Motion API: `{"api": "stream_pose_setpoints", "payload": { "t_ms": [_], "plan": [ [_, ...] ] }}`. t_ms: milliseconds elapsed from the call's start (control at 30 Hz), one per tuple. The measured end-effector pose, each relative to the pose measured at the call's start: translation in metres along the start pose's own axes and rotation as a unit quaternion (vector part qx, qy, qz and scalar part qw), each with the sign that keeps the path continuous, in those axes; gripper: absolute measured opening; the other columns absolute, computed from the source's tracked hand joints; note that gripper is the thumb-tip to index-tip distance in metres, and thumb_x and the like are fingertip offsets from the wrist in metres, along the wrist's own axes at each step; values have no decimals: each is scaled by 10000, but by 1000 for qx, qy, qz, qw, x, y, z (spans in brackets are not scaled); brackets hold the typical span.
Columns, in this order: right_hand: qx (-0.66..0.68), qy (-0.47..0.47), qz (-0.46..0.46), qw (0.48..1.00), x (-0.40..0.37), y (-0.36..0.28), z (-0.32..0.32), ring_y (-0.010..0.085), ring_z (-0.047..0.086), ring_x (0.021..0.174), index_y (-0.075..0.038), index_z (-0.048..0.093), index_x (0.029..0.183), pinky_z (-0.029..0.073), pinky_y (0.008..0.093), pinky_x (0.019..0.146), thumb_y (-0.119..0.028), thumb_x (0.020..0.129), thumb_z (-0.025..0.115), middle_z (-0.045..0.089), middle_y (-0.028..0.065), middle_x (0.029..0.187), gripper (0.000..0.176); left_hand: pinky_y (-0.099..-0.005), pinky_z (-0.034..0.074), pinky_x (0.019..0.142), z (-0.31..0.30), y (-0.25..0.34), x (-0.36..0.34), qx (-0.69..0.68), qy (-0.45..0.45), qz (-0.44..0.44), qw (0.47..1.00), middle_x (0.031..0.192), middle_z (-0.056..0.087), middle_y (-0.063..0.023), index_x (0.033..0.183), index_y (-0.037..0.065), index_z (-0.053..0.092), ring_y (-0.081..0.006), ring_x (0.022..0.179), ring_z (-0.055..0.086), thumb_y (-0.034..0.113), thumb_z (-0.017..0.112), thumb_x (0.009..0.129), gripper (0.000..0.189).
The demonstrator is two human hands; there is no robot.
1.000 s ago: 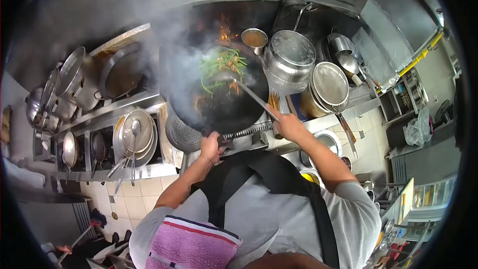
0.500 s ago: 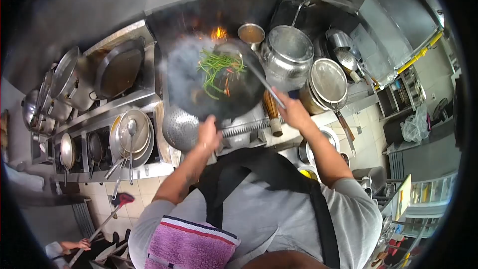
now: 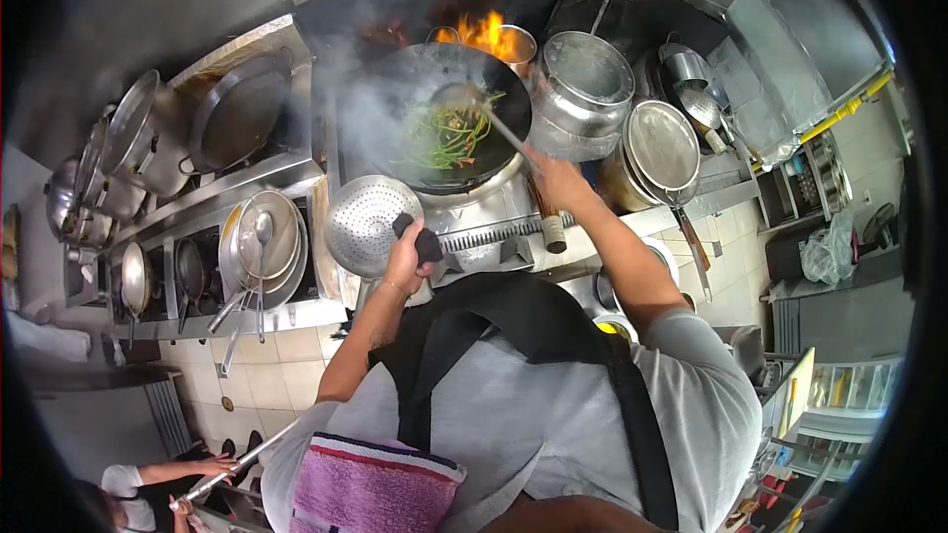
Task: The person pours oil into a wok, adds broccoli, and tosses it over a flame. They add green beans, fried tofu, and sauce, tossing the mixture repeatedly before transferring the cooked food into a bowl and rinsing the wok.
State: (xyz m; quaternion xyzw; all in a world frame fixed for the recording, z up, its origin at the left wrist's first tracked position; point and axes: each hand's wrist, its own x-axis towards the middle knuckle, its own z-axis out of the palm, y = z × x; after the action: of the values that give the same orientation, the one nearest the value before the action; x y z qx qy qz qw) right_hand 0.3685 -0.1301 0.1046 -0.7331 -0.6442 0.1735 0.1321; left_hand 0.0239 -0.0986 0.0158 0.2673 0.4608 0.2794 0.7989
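A black wok (image 3: 375, 89) sits over the burner, with long green vegetable stalks and some reddish-orange pieces (image 3: 449, 138) in it. My right hand (image 3: 561, 181) grips a long-handled ladle (image 3: 509, 136), its bowl down among the stalks and partly veiled by smoke. My left hand (image 3: 401, 265) is closed around a dark wadded cloth (image 3: 427, 243), in front of the wok and apart from its rim. Just beside that hand lies a perforated metal strainer (image 3: 367, 222).
Flames (image 3: 484, 35) rise behind the wok, near a small metal pot (image 3: 517, 43). A large pot (image 3: 588, 79) and a mesh strainer (image 3: 664, 143) stand to the right. Stacked pans (image 3: 267, 247) rest at left. Another person's hand (image 3: 212, 469) holds a pole at lower left.
The wok has come down level onto the burner, and my left hand has drawn back from it with the cloth. The flames have grown. The other person's pole has shifted.
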Motion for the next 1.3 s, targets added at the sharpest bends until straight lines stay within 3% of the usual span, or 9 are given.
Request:
{"api": "stream_pose_setpoints", "payload": {
  "t_ms": [133,300,500,567,700,800,1033,1167,1300],
  "plan": [
    [14,20,94,995,28,-8,46,514,686,1020,-155,387,1605,547,577,915,-92,950,540,695,331,1133,675,-239,269,345,-17,-1,-29,-30,22,-20,999,698,653,-81,887,107,622,-122,404,469,484,602,1026,402],
    [109,-30,-53,992,-65,-30,17,498,665,1095,-191,344,1630,526,534,988,-106,936,605,662,348,1208,746,-230,316,351,-32,5,-48,-50,69,7,996,722,667,-123,936,96,620,-136,405,480,517,586,1014,429],
    [76,15,-84,993,28,29,23,479,637,1184,-178,351,1627,516,482,1031,-135,944,633,645,283,1335,740,-235,288,346,-17,20,-12,-49,56,20,997,714,641,-91,896,131,601,-142,415,466,613,572,1002,494],
    [96,25,94,991,52,4,18,468,624,1221,-148,396,1604,509,468,1048,-131,946,626,629,281,1372,697,-239,300,371,-9,30,19,-79,67,-23,994,714,568,-8,875,165,586,-136,463,467,625,602,990,474],
    [131,15,104,986,43,-6,70,458,626,1225,-132,428,1585,506,466,1049,-130,948,624,619,279,1389,667,-247,326,367,35,54,62,-70,71,-29,995,734,556,-17,914,189,582,-151,475,442,722,557,967,537],
    [179,-65,-21,981,7,3,57,419,588,1318,-152,414,1601,469,448,1102,-144,946,619,587,279,1438,686,-225,326,368,52,57,89,-57,76,-79,992,749,563,-31,986,212,578,-139,474,436,668,599,961,457],
    [71,106,67,990,55,23,31,481,681,1084,-187,378,1615,539,529,985,-133,929,632,694,301,1200,733,-214,320,348,49,58,105,-16,49,-131,990,745,586,-35,968,202,583,-127,468,455,506,687,933,323],
    [105,25,52,993,26,5,90,500,691,1020,-196,298,1644,545,558,908,-76,934,604,696,321,1150,782,-218,328,343,53,56,117,-14,59,-79,995,747,596,-54,961,158,590,-125,459,463,444,671,948,297],
    [84,-133,0,988,-102,-56,-18,488,688,1074,-198,288,1653,536,496,990,-88,906,606,691,345,1139,819,-253,322,319,61,34,64,-102,90,-30,990,665,533,-63,1079,124,572,-137,418,434,309,515,1026,200]
  ]
}}
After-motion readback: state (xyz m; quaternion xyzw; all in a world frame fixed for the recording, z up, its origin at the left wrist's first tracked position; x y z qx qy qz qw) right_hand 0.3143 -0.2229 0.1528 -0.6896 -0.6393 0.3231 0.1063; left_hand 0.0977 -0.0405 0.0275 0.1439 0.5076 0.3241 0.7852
